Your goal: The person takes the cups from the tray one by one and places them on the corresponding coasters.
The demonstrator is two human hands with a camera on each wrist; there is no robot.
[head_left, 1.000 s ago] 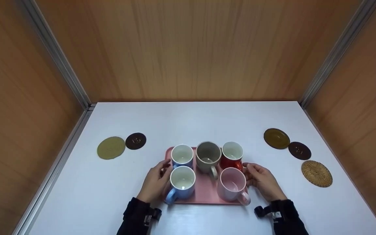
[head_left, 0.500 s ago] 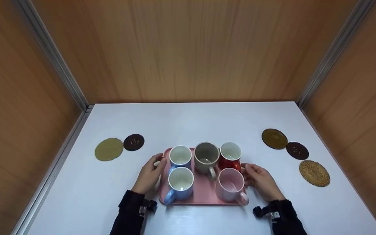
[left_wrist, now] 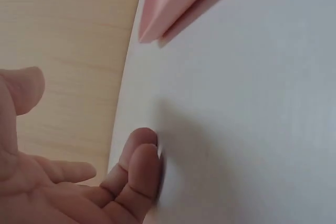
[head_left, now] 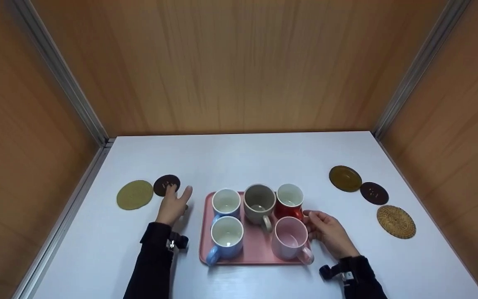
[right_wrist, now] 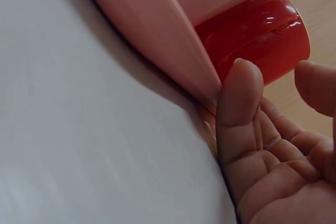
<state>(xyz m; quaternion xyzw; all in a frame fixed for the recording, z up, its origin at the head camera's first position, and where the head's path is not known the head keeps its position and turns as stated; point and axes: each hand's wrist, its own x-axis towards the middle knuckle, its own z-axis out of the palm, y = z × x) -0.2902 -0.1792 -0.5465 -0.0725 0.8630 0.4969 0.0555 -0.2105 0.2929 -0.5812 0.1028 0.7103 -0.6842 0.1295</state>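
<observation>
A pink tray [head_left: 257, 249] sits near the table's front edge. It carries two blue mugs [head_left: 226, 234], a grey mug [head_left: 259, 199], a red mug [head_left: 289, 200] and a pink mug [head_left: 291, 238]. My left hand [head_left: 172, 203] is off the tray, stretched out to its left. Its straight fingers reach the dark brown coaster [head_left: 165, 184] and hold nothing. In the left wrist view this hand [left_wrist: 79, 182] hovers over white table, with the tray corner [left_wrist: 163, 14] behind it. My right hand [head_left: 326, 230] rests relaxed at the tray's right edge. Its thumb [right_wrist: 239, 98] touches the rim [right_wrist: 173, 40] beside the red mug [right_wrist: 257, 35].
An olive round coaster [head_left: 134, 194] lies left of the dark one. On the right lie an olive-brown coaster [head_left: 345, 178], a dark brown coaster [head_left: 374, 193] and a woven coaster [head_left: 396, 221]. Wooden walls [head_left: 239, 66] enclose the white table [head_left: 243, 158] on three sides.
My left hand let go of the tray's left edge and moved left and away, up to the dark brown coaster. The right hand stays at the tray's right edge.
</observation>
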